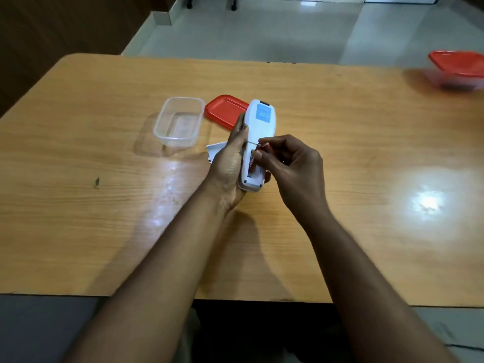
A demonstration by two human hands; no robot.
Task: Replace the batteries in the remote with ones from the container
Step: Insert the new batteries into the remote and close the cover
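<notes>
While left hand [230, 163] grips remote [258, 142] mid-bench, right hand [290, 163] pinches battery [264, 147] (red): seat it flat, polarity matched.

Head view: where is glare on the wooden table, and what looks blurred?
Head view: bright glare patches on the glossy wooden table, right of the hands and below the clear plastic container; the red-lidded container at the far right edge is smeared.
</notes>
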